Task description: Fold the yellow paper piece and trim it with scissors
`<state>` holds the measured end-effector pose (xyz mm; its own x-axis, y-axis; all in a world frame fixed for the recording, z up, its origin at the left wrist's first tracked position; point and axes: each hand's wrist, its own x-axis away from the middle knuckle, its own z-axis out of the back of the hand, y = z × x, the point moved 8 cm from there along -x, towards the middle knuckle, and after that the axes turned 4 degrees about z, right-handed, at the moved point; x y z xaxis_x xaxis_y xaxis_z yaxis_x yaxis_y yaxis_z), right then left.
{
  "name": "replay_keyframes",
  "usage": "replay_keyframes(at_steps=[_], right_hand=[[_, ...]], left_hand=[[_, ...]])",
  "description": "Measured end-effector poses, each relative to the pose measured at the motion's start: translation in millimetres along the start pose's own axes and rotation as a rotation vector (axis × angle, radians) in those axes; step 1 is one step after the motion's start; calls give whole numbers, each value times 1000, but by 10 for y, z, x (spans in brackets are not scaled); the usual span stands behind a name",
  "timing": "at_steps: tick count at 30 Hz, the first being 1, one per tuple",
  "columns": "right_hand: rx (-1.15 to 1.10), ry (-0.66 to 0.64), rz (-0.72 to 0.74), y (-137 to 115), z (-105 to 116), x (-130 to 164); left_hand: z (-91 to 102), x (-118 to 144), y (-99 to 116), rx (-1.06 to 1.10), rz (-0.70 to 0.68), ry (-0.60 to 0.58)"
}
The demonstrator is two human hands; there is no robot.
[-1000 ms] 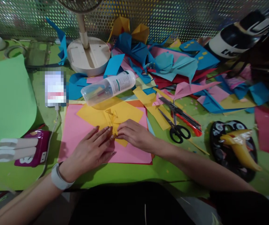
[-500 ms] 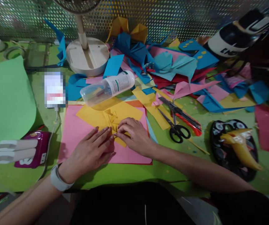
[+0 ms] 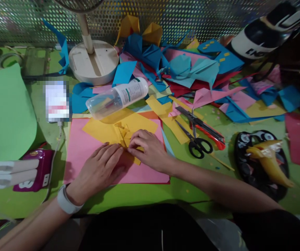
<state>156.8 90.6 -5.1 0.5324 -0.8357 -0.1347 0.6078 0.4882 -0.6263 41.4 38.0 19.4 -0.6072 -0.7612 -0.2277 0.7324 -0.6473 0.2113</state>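
Note:
A yellow sheet of paper (image 3: 97,129), with folded flaps standing up near its middle, lies on a stack topped by a pink sheet (image 3: 80,150). My left hand (image 3: 101,165) rests palm down over its lower left part, fingers extended and lying on the paper. From the right, my right hand (image 3: 148,150) has thumb and fingertips closed at the folded flaps, pinching the yellow paper. The exact spot of the pinch is partly hidden by the fingers. Just behind the sheet lies a clear plastic bottle (image 3: 103,103) on its side.
Black-handled scissors (image 3: 198,148) and a red utility knife (image 3: 210,132) lie right of the stack. Coloured paper pieces (image 3: 186,69) pile up behind. A fan base (image 3: 94,64), a phone (image 3: 56,101) and a purple power adapter (image 3: 41,170) stand left. A black tray (image 3: 241,167) sits right.
My left fingers have drawn in a little and press closer to my right fingertips. The right hand keeps its pinch on the yellow paper. The view has shifted slightly.

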Motion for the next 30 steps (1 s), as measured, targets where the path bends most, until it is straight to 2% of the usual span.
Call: replay_keyframes(at_steps=[6,10,30], right_hand=[[-13,13,-24,-1,11,-15],[-3,25,-27,0,12,-11],[1,17,-16,4,11,-10]], left_hand=[[-46,7,-45,-44,52,-50],[-73,9,-35,-42,40,-86],[-65,-8,-59,-43,55,-77]])
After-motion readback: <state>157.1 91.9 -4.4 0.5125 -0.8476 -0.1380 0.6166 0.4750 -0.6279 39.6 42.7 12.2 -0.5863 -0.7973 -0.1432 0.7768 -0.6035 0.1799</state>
